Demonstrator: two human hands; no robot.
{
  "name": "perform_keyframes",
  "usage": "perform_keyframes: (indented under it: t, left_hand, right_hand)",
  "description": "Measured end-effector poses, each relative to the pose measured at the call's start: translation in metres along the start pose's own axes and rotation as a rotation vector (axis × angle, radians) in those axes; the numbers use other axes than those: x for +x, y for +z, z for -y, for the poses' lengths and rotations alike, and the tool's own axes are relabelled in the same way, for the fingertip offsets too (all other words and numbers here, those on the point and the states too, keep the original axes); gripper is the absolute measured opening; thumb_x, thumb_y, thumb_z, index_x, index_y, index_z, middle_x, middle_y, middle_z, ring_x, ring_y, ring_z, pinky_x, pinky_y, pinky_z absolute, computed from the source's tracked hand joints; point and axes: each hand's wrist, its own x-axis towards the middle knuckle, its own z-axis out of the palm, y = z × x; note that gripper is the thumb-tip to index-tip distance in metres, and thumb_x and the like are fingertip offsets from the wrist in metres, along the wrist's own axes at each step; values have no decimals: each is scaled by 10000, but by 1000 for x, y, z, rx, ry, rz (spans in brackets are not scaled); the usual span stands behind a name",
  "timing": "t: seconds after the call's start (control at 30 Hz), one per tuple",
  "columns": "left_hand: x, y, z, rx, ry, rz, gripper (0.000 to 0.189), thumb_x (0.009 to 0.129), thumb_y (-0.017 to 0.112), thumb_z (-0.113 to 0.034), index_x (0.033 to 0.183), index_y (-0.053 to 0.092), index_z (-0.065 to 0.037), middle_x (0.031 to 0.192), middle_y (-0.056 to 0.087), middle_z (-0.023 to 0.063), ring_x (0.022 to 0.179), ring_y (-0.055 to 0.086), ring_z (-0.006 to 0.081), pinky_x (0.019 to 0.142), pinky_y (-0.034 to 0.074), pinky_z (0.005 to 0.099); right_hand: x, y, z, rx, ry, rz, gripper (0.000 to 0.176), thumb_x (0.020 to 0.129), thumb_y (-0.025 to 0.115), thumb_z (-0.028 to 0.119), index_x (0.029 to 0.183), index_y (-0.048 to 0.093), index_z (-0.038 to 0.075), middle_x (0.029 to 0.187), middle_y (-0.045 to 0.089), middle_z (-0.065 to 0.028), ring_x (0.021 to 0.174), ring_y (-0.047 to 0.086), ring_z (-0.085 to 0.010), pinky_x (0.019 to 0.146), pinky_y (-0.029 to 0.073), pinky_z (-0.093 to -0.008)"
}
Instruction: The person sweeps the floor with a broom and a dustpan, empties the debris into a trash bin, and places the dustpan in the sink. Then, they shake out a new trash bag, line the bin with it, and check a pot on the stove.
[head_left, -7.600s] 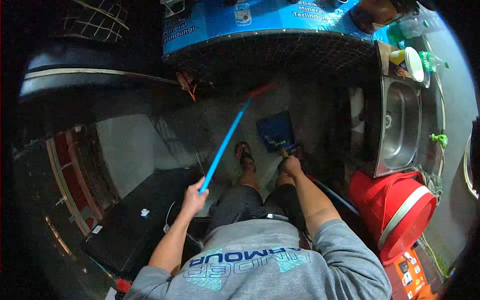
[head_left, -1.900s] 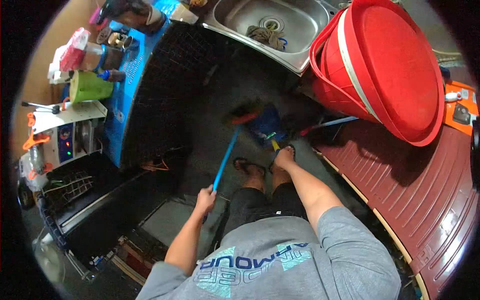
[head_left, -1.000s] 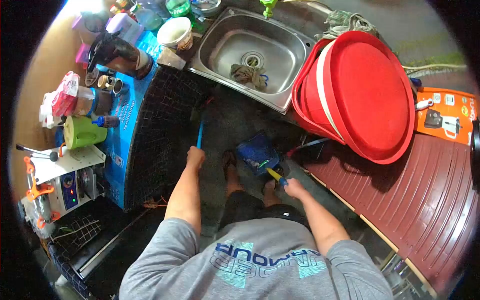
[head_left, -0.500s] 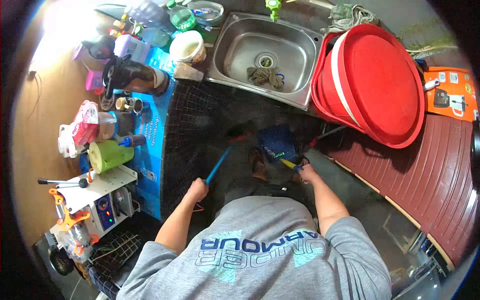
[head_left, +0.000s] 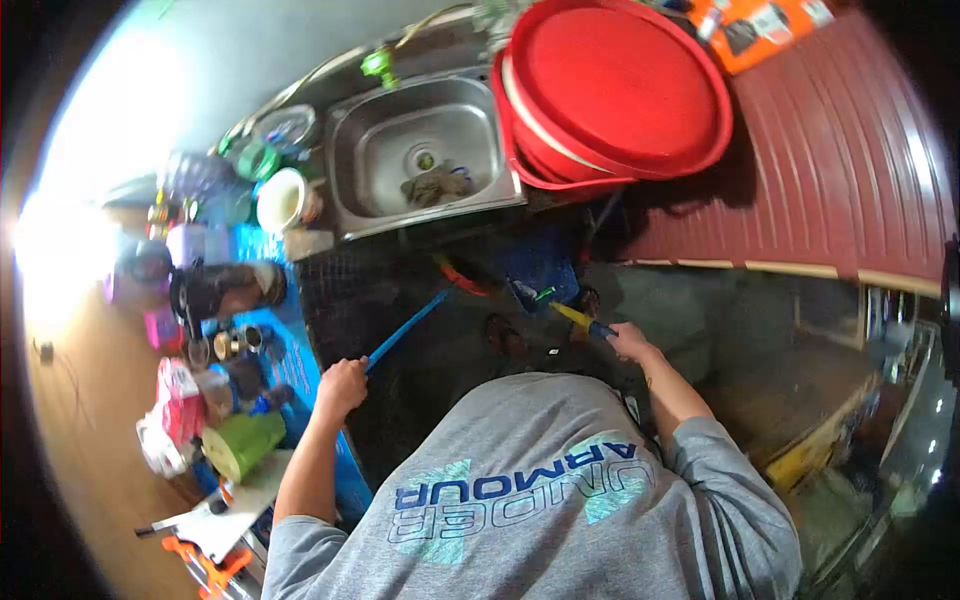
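Two hands were closed firmly, the left hand (head_left: 342, 388) around a blue-handled broom (head_left: 405, 333) that slanted far and rightward, the right hand (head_left: 632, 343) around the yellow handle (head_left: 573, 316) of a blue dustpan (head_left: 550, 273), lying just right of the red broom head (head_left: 462, 281), before the sink (head_left: 378, 150).

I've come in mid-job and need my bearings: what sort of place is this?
Probably a small kitchen, perhaps a food or drinks stall's: there's a stainless-steel sink with a green tap, and a blue-covered counter crowded with a lime-green container and bottles.
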Motion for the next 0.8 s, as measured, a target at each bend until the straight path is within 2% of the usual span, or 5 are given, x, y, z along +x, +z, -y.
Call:
perform_keyframes:
  t: [0.17, 0.37, 0.5, 0.7, 0.8]
  left_hand:
    - [51, -73, -55, 359, 309, -135, 217, 834, 580, -130, 1020, 685, -92, 841, 691, 163, 840, 687, 341, 731, 558, 454]
    - [104, -143, -176, 688, 658, -278, 117, 786, 610, -130, 800, 724, -108, 806, 695, 119, 788, 694, 296, 662, 545, 408]
    - [121, -178, -267, 820, 871, -307, 105, 751, 624, -135, 761, 728, -126, 770, 693, 105, 772, 694, 285, 650, 537, 425]
    - [214, -172, -367, 1039, 1124, -424, 116, 747, 628, -166, 746, 739, -133, 786, 706, 76, 760, 690, 268, 648, 529, 399]
    - [254, -150, -392, 1088, 1051, -482, 135, 748, 608, -175, 749, 736, -132, 825, 708, 85, 815, 681, 273, 725, 515, 411]
  right_hand:
    - [-45, 5, -99, -73, -347, -183, 276, 872, 571, 208, 1028, 634, -10, 799, 655, -212, 698, 658, -336, 659, 504, -457]
    - [-117, 49, -166, 86, -205, -411, 314, 839, 564, 202, 1075, 646, 12, 919, 662, -249, 891, 656, -400, 772, 506, -479]
    - [-130, 90, -222, 382, -58, -363, 400, 834, 565, 203, 1179, 624, 11, 985, 668, -248, 942, 650, -403, 817, 508, -471]
    - [-150, 125, -274, 527, 6, -451, 479, 853, 601, 199, 1271, 564, -32, 1109, 666, -223, 1076, 631, -344, 903, 500, -411]
    - [-152, 130, -290, 667, 113, -397, 363, 911, 593, 157, 1221, 586, -31, 1021, 696, -148, 892, 648, -189, 787, 513, -347]
